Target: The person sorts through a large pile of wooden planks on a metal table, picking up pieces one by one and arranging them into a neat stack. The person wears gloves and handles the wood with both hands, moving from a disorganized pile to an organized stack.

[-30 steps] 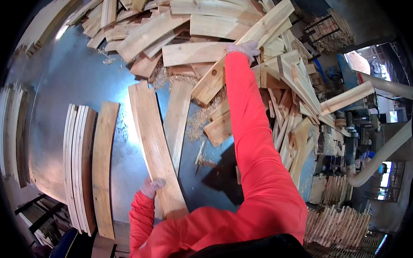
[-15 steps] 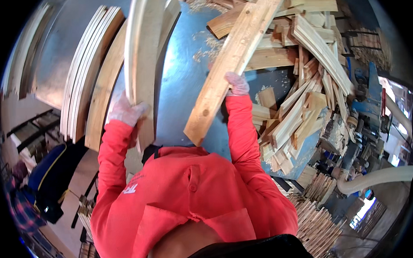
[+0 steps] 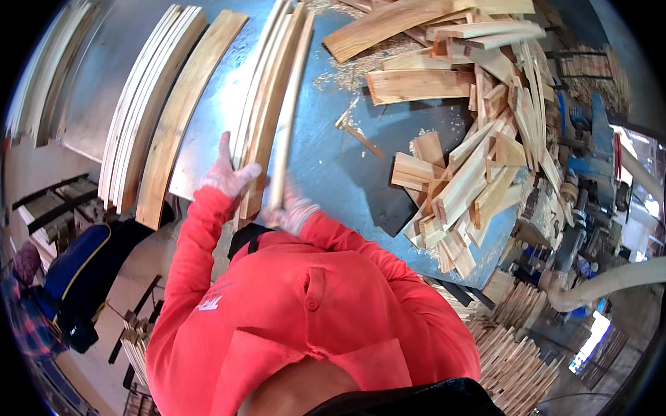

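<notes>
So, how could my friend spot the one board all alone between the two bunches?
Find the shiny blue-grey table and look left. Between a pale-edged bunch of boards and a second bunch, touched by the person's left hand, is one long, slanting board. It's single and yellowish-brown, with its wide side showing, while its neighbours are packed together.

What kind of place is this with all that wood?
Probably a woodworking shop: a jumbled heap of pale wooden boards and tan wood shavings lie on a shiny blue-grey table. A thick cream-coloured hose curves at right.
</notes>
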`<state>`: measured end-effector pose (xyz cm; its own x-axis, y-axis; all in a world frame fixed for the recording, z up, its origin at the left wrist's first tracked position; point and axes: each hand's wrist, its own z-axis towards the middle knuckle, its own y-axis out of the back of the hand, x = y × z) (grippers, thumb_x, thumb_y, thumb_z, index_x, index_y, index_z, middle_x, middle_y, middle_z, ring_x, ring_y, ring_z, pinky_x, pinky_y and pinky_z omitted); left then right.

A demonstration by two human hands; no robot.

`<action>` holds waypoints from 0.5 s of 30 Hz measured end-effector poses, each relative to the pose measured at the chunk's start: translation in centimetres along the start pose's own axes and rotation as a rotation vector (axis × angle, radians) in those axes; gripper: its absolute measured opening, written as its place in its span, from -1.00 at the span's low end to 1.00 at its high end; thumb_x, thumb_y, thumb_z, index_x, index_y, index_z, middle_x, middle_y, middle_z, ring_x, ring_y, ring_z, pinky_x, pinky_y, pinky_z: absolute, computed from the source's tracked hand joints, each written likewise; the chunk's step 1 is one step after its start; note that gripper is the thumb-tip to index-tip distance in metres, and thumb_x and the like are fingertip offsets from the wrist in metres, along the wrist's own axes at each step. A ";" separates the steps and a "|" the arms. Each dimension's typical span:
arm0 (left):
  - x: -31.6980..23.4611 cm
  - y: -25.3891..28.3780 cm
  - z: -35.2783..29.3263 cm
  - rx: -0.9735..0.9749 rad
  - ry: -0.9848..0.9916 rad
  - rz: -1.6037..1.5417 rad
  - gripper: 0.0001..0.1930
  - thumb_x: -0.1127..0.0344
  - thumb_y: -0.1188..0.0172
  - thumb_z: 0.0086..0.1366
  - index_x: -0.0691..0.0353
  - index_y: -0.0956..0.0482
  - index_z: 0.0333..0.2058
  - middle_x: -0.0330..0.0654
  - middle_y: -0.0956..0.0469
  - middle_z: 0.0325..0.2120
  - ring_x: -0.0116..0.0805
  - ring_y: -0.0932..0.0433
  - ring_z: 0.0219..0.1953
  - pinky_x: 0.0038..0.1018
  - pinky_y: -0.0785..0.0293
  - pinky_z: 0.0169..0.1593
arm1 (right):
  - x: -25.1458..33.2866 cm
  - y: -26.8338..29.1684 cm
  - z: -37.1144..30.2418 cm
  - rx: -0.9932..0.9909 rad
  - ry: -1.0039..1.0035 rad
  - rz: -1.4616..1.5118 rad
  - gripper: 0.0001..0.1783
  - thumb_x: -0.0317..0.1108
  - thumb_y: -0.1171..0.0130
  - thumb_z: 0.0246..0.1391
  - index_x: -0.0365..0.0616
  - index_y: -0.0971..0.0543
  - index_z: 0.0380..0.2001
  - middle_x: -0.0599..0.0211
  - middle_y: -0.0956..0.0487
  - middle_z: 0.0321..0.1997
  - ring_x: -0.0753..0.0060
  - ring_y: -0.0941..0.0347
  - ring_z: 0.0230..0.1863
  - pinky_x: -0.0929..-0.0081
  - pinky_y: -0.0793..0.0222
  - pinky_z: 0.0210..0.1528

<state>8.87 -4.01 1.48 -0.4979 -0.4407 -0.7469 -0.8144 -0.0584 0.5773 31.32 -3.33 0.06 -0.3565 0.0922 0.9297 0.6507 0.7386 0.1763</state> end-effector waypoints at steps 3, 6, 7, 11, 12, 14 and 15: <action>-5.4 -0.3 -0.3 0.008 0.248 0.257 0.27 -0.10 -0.40 -0.09 0.18 0.33 0.38 0.36 -0.04 0.29 0.15 -0.37 0.18 -0.26 -0.34 0.21 | -4.9 0.4 4.2 0.182 0.130 0.084 -0.32 -0.16 -0.16 0.11 -0.14 -0.23 0.25 0.17 -0.44 0.01 0.16 -0.40 -0.12 0.31 -0.28 0.15; -7.2 -0.5 -1.0 0.004 0.412 0.320 0.24 -0.11 -0.36 -0.10 0.15 0.31 0.38 0.26 -0.23 0.19 0.19 -0.43 0.08 -0.19 -0.43 0.09 | 8.3 14.1 9.2 -0.473 0.326 -0.332 -0.23 -0.04 -0.19 0.08 -0.23 -0.21 0.24 0.01 -0.32 0.16 0.05 -0.31 0.06 0.22 -0.20 0.25; -7.7 -0.4 -1.1 -0.006 0.399 0.338 0.22 -0.10 -0.35 -0.09 0.16 0.29 0.38 0.25 -0.26 0.17 0.19 -0.45 0.05 -0.18 -0.44 0.07 | 13.5 20.5 10.4 -0.863 0.408 -0.507 -0.15 0.02 -0.22 0.05 -0.26 -0.16 0.26 -0.06 -0.25 0.23 0.00 -0.26 0.15 0.17 -0.17 0.27; -8.1 -0.9 -0.5 -0.032 0.274 0.294 0.24 -0.11 -0.40 -0.14 0.21 0.22 0.37 0.24 -0.27 0.16 0.20 -0.45 0.04 -0.16 -0.44 0.06 | 20.8 41.2 18.4 -1.526 -0.184 -0.257 0.22 0.30 -0.29 -0.13 -0.27 0.05 0.34 -0.32 0.08 0.43 -0.10 0.06 0.44 0.11 -0.04 0.36; -7.6 -1.2 -0.6 -0.077 0.257 0.301 0.24 -0.09 -0.42 -0.15 0.25 0.19 0.37 0.26 -0.27 0.16 0.23 -0.45 0.03 -0.14 -0.45 0.05 | 20.6 41.7 19.9 -1.487 -0.363 -0.303 0.25 0.31 -0.29 -0.15 -0.25 0.09 0.35 -0.33 0.09 0.43 -0.13 0.07 0.44 0.05 -0.02 0.36; -7.7 -0.6 -0.9 -0.071 0.264 0.226 0.26 -0.05 -0.44 -0.22 0.27 0.16 0.36 0.22 -0.27 0.18 0.23 -0.43 0.05 -0.14 -0.45 0.06 | 20.4 42.3 23.6 -1.380 -0.719 -0.384 0.32 0.34 -0.29 -0.19 -0.20 0.16 0.38 -0.36 0.12 0.43 -0.20 0.08 0.44 -0.05 0.03 0.36; -7.7 -0.7 -0.8 -0.076 0.271 0.243 0.27 -0.05 -0.44 -0.22 0.28 0.18 0.36 0.26 -0.26 0.17 0.23 -0.43 0.06 -0.16 -0.45 0.08 | 19.8 42.8 25.6 -1.409 -0.784 -0.461 0.29 0.30 -0.30 -0.18 -0.18 0.15 0.37 -0.36 0.11 0.43 -0.22 0.10 0.44 -0.12 0.05 0.34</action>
<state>13.49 -1.26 7.10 -0.5686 -0.6707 -0.4763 -0.6525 0.0151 0.7576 34.95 47.23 17.69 -0.6185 0.6621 0.4232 0.3013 -0.2975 0.9059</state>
